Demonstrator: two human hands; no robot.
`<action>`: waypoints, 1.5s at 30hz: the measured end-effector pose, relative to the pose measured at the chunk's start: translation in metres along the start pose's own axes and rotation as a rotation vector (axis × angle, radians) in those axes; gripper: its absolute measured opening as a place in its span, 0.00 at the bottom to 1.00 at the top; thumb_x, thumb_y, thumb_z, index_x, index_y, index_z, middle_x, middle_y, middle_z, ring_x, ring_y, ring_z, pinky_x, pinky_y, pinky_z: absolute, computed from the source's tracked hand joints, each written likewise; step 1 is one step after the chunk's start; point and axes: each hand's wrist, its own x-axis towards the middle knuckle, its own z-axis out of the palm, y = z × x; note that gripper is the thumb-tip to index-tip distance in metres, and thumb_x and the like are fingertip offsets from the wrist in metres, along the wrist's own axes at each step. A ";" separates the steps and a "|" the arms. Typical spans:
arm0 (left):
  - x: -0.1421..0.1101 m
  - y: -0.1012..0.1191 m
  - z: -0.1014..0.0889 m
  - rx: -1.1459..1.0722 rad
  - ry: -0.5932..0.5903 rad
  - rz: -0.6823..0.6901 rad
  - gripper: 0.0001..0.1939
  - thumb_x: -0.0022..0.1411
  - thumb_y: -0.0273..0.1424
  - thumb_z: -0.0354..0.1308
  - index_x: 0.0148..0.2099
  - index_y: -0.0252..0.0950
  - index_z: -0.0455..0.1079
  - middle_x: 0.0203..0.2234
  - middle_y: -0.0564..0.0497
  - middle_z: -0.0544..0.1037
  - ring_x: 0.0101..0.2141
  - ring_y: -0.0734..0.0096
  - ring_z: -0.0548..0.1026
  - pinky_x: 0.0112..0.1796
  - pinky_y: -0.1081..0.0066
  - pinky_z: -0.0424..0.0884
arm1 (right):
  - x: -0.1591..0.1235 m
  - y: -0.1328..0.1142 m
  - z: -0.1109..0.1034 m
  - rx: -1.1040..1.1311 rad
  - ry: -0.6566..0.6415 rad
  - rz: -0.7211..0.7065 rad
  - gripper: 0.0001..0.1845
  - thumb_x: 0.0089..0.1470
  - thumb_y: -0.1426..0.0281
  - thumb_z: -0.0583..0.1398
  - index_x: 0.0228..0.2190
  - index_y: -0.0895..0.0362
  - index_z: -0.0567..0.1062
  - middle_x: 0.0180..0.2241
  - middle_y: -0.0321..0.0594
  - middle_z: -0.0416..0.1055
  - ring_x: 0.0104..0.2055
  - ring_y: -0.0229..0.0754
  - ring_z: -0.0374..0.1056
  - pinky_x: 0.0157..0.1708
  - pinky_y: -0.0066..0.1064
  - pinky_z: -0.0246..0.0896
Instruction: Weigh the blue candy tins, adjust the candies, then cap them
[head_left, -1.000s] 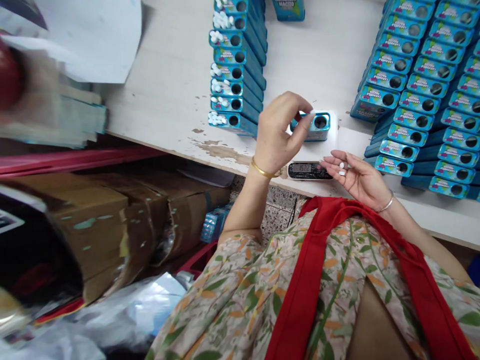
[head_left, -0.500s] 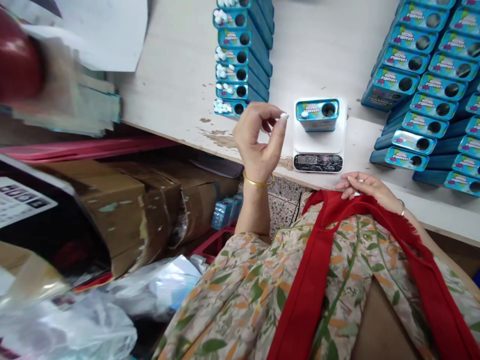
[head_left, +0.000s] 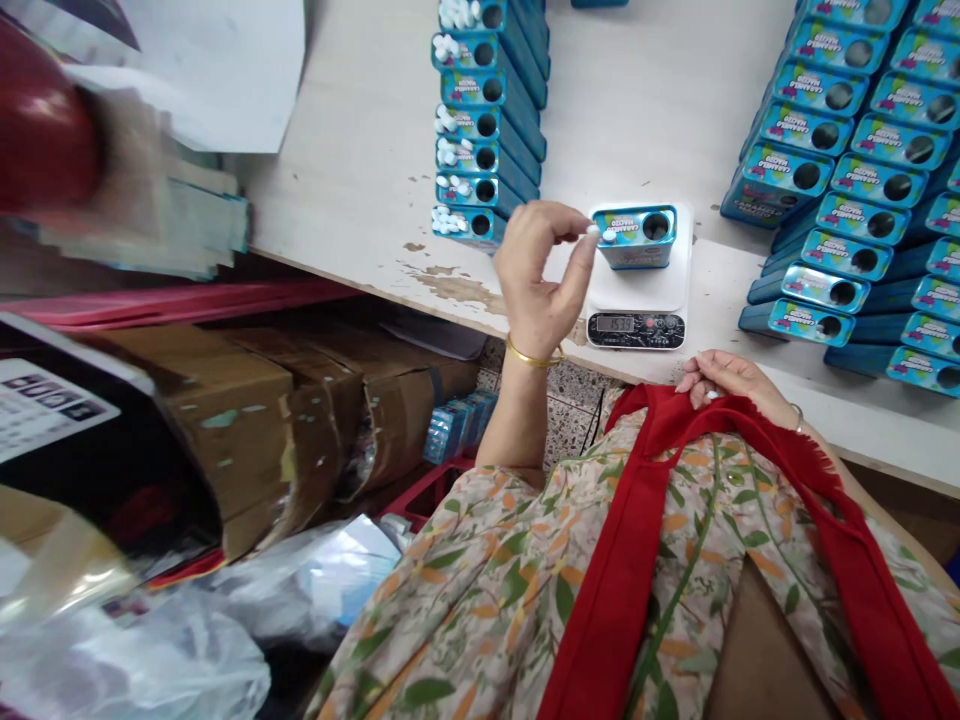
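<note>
My left hand pinches a small white candy between thumb and forefinger, at the left edge of a blue tin. The tin stands upright on a white digital scale whose display is lit. One white candy lies on the tin's top, left of its round dark opening. Lower right, at the table edge by the red cloth band, my right hand has its fingers curled together. A small white piece, apparently a candy, shows at its fingertips.
Left of the scale runs a row of blue tins, most with white candies on top. Many more open tins stand in rows at the right. Cardboard boxes and plastic bags lie below the table's left side.
My left hand has moved right with the candy, up to the tin on the scale. My right hand's fingers have curled in more. The scale's digits differ.
</note>
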 end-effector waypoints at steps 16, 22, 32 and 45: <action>-0.020 -0.009 0.026 0.357 -0.189 0.145 0.24 0.71 0.49 0.41 0.62 0.45 0.63 0.63 0.46 0.64 0.65 0.54 0.57 0.61 0.44 0.53 | 0.008 0.003 -0.006 0.013 -0.069 -0.005 0.25 0.47 0.52 0.70 0.33 0.60 0.76 0.29 0.39 0.77 0.26 0.32 0.67 0.29 0.25 0.61; 0.005 -0.004 0.030 0.372 -0.348 0.182 0.29 0.68 0.49 0.50 0.66 0.44 0.58 0.57 0.41 0.71 0.61 0.49 0.63 0.59 0.46 0.57 | 0.006 0.006 -0.008 0.024 -0.071 -0.045 0.24 0.47 0.52 0.70 0.33 0.60 0.77 0.30 0.40 0.78 0.27 0.32 0.67 0.29 0.25 0.60; 0.058 0.047 0.079 0.167 -0.601 0.462 0.20 0.68 0.38 0.53 0.60 0.42 0.65 0.52 0.43 0.74 0.50 0.53 0.70 0.52 0.52 0.61 | -0.001 0.002 0.001 0.064 -0.062 -0.053 0.22 0.47 0.51 0.69 0.30 0.57 0.78 0.29 0.38 0.77 0.26 0.34 0.64 0.27 0.25 0.55; 0.183 -0.062 0.134 0.354 -0.134 0.113 0.26 0.71 0.45 0.47 0.62 0.33 0.60 0.60 0.35 0.65 0.60 0.50 0.61 0.56 0.45 0.60 | 0.017 0.020 -0.016 0.028 -0.088 -0.071 0.14 0.52 0.50 0.66 0.28 0.46 0.79 0.28 0.36 0.76 0.24 0.38 0.66 0.26 0.32 0.58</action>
